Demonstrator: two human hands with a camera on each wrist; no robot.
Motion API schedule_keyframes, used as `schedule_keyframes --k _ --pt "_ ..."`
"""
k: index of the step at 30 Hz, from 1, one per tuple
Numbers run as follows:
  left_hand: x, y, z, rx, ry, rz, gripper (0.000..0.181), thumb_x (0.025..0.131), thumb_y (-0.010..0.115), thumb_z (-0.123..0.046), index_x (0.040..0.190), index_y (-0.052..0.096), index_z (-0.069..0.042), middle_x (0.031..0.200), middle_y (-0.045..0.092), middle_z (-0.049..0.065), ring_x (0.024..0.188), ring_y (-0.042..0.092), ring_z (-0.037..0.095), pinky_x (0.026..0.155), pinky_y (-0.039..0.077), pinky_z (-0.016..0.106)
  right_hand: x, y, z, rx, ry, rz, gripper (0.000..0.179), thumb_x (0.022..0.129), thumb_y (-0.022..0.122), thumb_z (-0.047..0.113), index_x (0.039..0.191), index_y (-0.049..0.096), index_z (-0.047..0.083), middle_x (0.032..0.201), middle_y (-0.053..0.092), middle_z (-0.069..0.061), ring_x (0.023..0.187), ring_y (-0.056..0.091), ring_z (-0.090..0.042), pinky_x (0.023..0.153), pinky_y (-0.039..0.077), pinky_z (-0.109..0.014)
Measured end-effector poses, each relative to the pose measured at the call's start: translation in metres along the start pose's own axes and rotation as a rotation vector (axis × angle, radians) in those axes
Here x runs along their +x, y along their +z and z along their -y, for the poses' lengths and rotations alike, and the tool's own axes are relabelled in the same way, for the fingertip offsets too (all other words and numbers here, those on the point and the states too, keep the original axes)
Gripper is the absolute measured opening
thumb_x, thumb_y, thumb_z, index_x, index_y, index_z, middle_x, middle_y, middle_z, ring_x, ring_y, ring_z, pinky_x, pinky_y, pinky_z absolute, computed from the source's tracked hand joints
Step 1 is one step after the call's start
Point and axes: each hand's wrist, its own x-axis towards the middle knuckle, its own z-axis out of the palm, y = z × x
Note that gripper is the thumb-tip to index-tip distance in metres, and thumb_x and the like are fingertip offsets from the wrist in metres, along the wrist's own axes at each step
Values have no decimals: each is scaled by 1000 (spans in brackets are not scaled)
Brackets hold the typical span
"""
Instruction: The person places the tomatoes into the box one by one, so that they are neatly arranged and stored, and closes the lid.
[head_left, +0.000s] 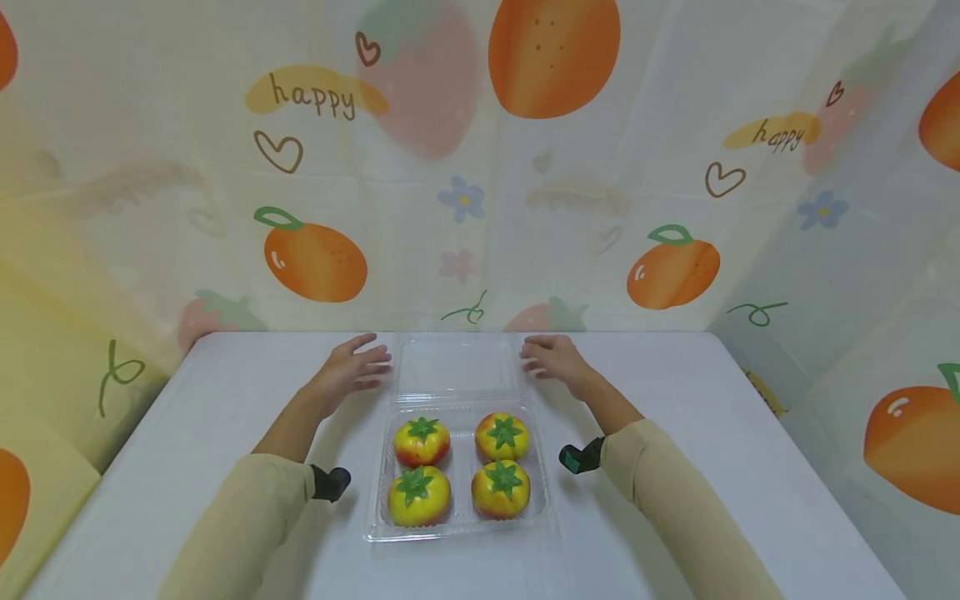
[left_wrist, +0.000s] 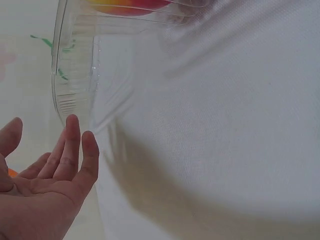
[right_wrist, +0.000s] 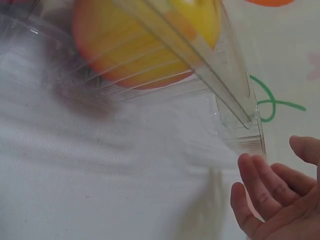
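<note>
A clear plastic clamshell box [head_left: 461, 533] stands on the table with its lid [head_left: 461, 367] raised at the far side. Several yellow-red, persimmon-like fruits with green star-shaped tops lie inside, among them a front-left one [head_left: 420, 497] and a back-right one [head_left: 502, 437]. My left hand [head_left: 352, 371] is at the lid's left side, its fingers extended and slightly bent. On the lid's right, my right hand [head_left: 558, 362] has its fingers spread toward the edge. Both wrist views put the fingertips close to the clear lid; whether they touch it I cannot tell. Neither hand holds anything.
A white cloth covers the table [head_left: 637, 517]. Behind it hangs a curtain [head_left: 540, 250] printed with oranges and strawberries, which also runs along both sides. Black devices, the left one [head_left: 331, 483] and the right one [head_left: 581, 457], project from the sleeve cuffs beside the box.
</note>
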Motion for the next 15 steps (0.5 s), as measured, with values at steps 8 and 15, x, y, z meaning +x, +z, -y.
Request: schedule_keyframes --k 8,15 --pt "-1 0 -5 -12 36 -62 69 103 53 -18 159 15 -5 146 46 28 132 50 39 107 42 48 -3 -4 12 25 -75 -19 48 101 57 16 143 47 -4 125 65 -24 104 69 -30 93 55 -41" --pt "-1 3 -10 -40 107 -132 69 99 59 -6 157 22 -4 142 51 27 126 56 38 105 45 46 -7 -7 21 33 -84 -35 47 100 59 10 143 47 -1 124 65 -25 104 68 -30 95 53 -42"
